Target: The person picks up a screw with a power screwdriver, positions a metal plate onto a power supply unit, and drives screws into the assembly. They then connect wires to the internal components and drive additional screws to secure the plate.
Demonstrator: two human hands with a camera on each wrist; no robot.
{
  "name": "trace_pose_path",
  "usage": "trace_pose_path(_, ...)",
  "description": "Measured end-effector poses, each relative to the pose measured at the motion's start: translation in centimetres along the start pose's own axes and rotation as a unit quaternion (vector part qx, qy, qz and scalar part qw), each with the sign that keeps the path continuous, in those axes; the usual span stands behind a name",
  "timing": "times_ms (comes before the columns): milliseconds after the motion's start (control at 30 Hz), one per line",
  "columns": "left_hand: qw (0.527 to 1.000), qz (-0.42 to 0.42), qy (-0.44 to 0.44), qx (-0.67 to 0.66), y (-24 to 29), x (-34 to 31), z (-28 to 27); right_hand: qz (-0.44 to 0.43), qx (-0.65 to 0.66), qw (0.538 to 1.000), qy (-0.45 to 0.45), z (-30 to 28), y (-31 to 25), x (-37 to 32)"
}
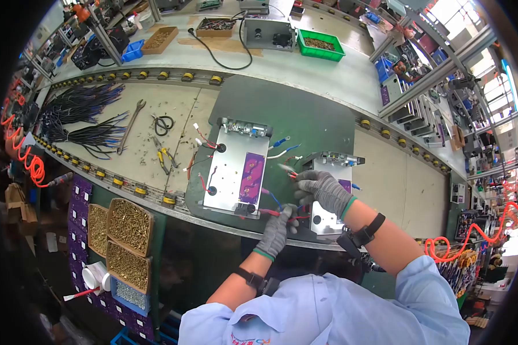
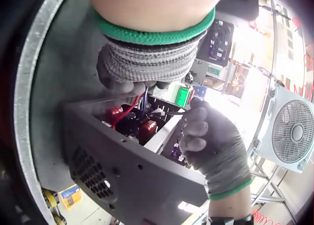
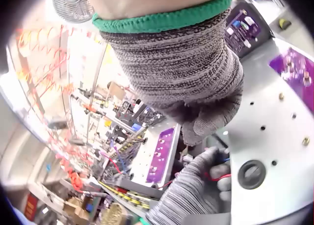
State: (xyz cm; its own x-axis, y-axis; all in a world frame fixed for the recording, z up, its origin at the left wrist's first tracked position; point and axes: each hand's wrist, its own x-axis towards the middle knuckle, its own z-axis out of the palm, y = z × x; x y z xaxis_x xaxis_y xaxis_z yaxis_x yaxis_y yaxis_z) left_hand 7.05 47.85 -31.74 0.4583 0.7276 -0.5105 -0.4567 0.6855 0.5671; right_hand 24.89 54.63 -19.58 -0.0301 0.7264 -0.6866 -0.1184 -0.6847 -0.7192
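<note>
Both hands wear grey knit gloves with green cuffs. My left hand (image 1: 275, 234) grips red and blue wires (image 2: 143, 103) at the near side of the right-hand metal chassis (image 1: 326, 225). The right hand (image 1: 326, 192) is over that chassis; in the left wrist view its fingers pinch a thin dark wire (image 2: 172, 113) at the open side, where reddish-brown coils (image 2: 148, 130) show inside. In the right wrist view the left hand (image 3: 194, 185) is just below the right. A second metal chassis (image 1: 227, 172) with a purple board (image 1: 251, 178) lies to the left.
A dark green board (image 1: 293, 103) lies under both chassis on the roller line. Pliers (image 1: 164, 155), a wrench (image 1: 131, 126) and bundled dark cables (image 1: 92, 132) are to the left. Boxes of brass screws (image 1: 129, 225) stand near left. A green bin (image 1: 321, 45) is at the back.
</note>
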Motion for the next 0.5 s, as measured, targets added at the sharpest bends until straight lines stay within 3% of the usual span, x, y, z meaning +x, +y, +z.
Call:
trace_pose_path(33,0.997,-0.046,0.006,0.055,-0.4,-0.9,-0.4,0.000,0.003,1.000,-0.003,0.5,0.3,-0.1)
trace_pose_path(100,0.957,0.127,-0.035,0.257,-1.4,-2.7,-0.8,-0.090,-0.081,0.992,0.019,1.5,0.6,-0.7)
trace_pose_path(133,0.957,0.129,-0.037,0.259,-1.1,-2.9,-0.4,-0.095,-0.125,0.987,0.020,1.8,0.4,-1.2)
trace_pose_path(167,0.933,0.229,0.002,0.279,-0.8,-3.1,0.0,-0.099,-0.125,0.987,0.023,1.9,0.3,-2.2)
trace_pose_path(200,0.898,0.326,0.040,0.294,0.1,-3.4,1.0,-0.153,-0.293,0.943,0.031,2.4,-0.5,-4.1)
trace_pose_path(233,0.897,0.329,0.038,0.292,1.2,-3.3,1.2,-0.201,-0.452,0.868,0.038,2.7,-0.7,-5.5)
trace_pose_path(267,0.957,0.192,-0.011,0.216,2.6,-3.2,0.9,-0.309,-0.514,0.799,0.052,2.3,0.7,-6.0)
trace_pose_path(300,0.988,0.049,-0.060,0.135,3.5,-3.1,0.8,-0.309,-0.515,0.798,0.054,2.5,0.9,-6.6)
trace_pose_path(367,0.999,0.007,0.009,-0.034,3.4,-1.1,0.8,-0.289,-0.515,0.805,0.052,2.7,0.8,-7.8)
trace_pose_path(433,0.986,-0.120,0.068,-0.094,2.4,1.0,-0.7,-0.298,-0.512,0.803,0.060,2.4,0.8,-8.1)
trace_pose_path(500,0.987,-0.152,0.058,0.018,0.7,-0.4,-0.3,-0.303,-0.520,0.795,0.077,1.9,1.3,-7.7)
